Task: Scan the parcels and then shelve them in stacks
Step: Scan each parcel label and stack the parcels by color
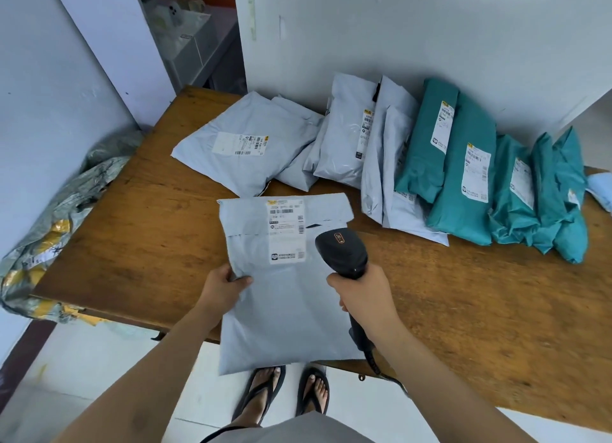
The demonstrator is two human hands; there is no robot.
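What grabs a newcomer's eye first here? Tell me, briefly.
First, the grey parcel overhanging the near edge of the wooden table, pinched by the left hand, while the right hand holds the black scanner over its label. Next, the teal parcels leaning in a row against the wall at the right, beside pale grey parcels.

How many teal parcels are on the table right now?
5, in a row leaning toward the wall, left to right: first teal parcel, second teal parcel, third teal parcel, fourth teal parcel, fifth teal parcel. Overlap may hide more.
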